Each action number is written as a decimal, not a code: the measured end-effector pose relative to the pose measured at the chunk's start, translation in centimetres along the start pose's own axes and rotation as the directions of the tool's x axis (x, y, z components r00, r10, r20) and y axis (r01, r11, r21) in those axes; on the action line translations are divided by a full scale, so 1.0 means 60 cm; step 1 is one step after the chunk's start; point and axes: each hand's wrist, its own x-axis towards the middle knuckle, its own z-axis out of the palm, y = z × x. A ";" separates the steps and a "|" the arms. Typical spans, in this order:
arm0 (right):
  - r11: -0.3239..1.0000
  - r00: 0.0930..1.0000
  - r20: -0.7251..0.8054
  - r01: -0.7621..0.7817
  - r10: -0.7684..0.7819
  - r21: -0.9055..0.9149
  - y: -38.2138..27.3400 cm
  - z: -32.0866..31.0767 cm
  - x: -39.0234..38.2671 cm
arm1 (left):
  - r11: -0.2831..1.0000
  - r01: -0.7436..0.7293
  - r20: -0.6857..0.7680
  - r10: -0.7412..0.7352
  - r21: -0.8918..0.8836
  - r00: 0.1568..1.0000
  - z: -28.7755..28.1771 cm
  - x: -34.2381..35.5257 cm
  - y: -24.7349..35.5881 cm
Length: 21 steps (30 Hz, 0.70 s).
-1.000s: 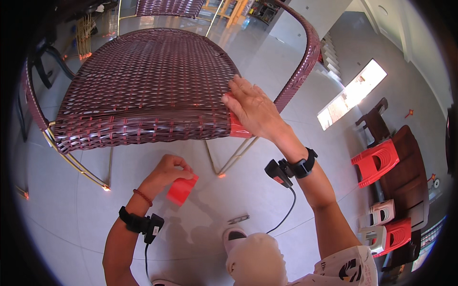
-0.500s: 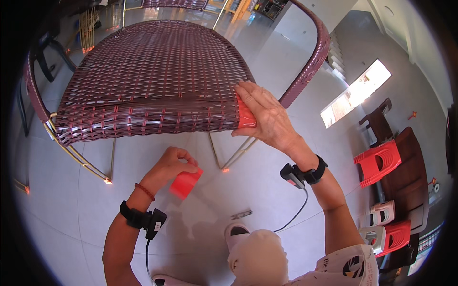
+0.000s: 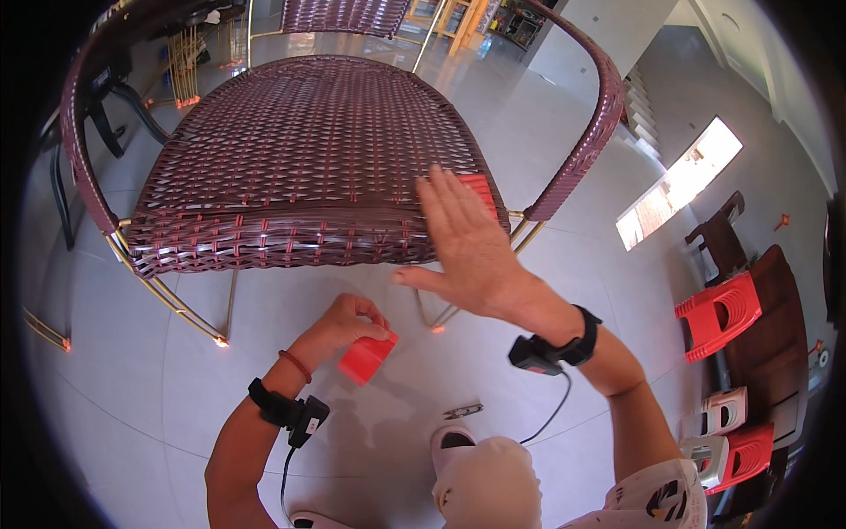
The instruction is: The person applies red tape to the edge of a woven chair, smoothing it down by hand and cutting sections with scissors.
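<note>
Woven chair (image 3: pixel 326 132) is set ahead of the hands, front seat edge facing near. Red patch (image 3: pixel 479 191) is seen at the seat's right front corner, partly blocked by the right hand (image 3: pixel 467 251); fingers are held straight and extended, whether pressing cannot be told. Red piece (image 3: pixel 367 359) is pinched between the left hand's (image 3: pixel 345 324) fingers, just near of the seat edge. Small metal tool (image 3: pixel 463 412) is seen on the floor (image 3: pixel 194 392), near a shoe (image 3: pixel 448 441). Red stools (image 3: pixel 723 309) and white stools (image 3: pixel 726 410) are lined up right; gold rods (image 3: pixel 183 66) are stood far left.
</note>
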 end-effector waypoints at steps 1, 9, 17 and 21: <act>0.998 0.999 -0.004 -0.051 0.052 0.022 -0.014 0.006 0.013 | 0.999 -0.011 0.032 0.012 -0.031 0.999 0.004 0.007 -0.006; 0.922 0.976 -0.211 0.130 -0.054 0.366 -0.187 0.054 0.154 | 0.988 -0.063 -0.088 0.051 -0.139 0.995 0.017 -0.016 -0.009; 0.945 1.000 -0.014 0.018 -0.014 0.327 -0.073 0.026 0.108 | 0.993 0.037 0.055 -0.043 0.116 0.998 -0.015 -0.012 -0.012; 0.938 0.990 0.096 -0.130 0.104 0.321 -0.015 0.007 0.091 | 0.999 -0.015 -0.052 0.017 0.046 0.998 -0.018 -0.027 0.014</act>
